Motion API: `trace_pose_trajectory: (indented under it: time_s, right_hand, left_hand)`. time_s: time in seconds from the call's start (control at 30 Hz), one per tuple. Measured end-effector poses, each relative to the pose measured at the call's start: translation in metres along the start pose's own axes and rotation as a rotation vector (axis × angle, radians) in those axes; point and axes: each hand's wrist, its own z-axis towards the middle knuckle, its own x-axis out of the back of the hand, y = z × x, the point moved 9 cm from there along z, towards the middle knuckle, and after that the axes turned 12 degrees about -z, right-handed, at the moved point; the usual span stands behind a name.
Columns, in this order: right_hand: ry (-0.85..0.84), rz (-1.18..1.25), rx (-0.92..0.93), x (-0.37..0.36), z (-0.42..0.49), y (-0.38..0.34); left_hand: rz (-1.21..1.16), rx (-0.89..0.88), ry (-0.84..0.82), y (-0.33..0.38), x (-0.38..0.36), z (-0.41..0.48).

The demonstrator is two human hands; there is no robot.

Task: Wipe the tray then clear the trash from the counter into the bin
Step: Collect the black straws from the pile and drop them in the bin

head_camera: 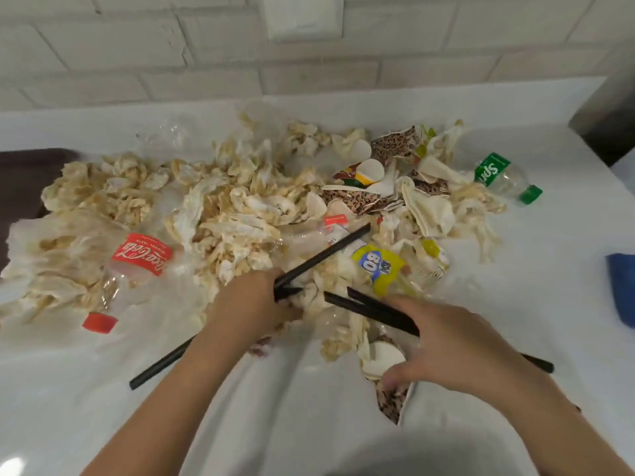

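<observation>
Left hand (254, 304) is curled tight round the black sticks (323, 255). Right hand (457, 341) grips a second pair of sticks (371, 309), thumb hanging loose. Both pairs reach into the trash pile (240, 207), just right of the Coca-Cola bottle (137, 266). The pile is mostly crumpled tissue: light, soft, probably sheds, so pinch deep into a wad. The bottle looks slick and likely to roll, so take it at the neck.

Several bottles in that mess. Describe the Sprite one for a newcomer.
On the white counter, look at the right edge of the trash heap, past the leopard-print cups. The Sprite bottle lies on its side, the only one with a green label and cap; the Coca-Cola bottle has red ones.
</observation>
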Motion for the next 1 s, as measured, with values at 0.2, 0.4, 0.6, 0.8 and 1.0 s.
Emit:
trace_pose_trajectory:
  time_s: [0.2, 0.4, 0.6, 0.8, 1.0]
  right_hand:
    - [0.153, -0.019, -0.1, -0.007, 0.028, 0.028]
    - [0.355, 0.152, -0.196, 0.03, 0.069, 0.067]
    - [0.473, 0.303, -0.175, 0.062, 0.093, 0.078]
    - [0.363, 0.287, -0.111, 0.08, 0.083, 0.08]
    - [0.38, 0.36, -0.071, 0.098, 0.059, 0.089]
  left_hand:
    - [-0.303, 0.095, 0.214, -0.025, 0.056, 0.01]
    - [-0.898, 0.126, 0.417, -0.047, 0.114, -0.011]
    - [-1.03, 0.193, 0.466, -0.055, 0.134, -0.018]
    - [-0.966, 0.116, 0.431, -0.04, 0.138, -0.025]
    - [-0.924, 0.119, 0.49, -0.042, 0.124, -0.031]
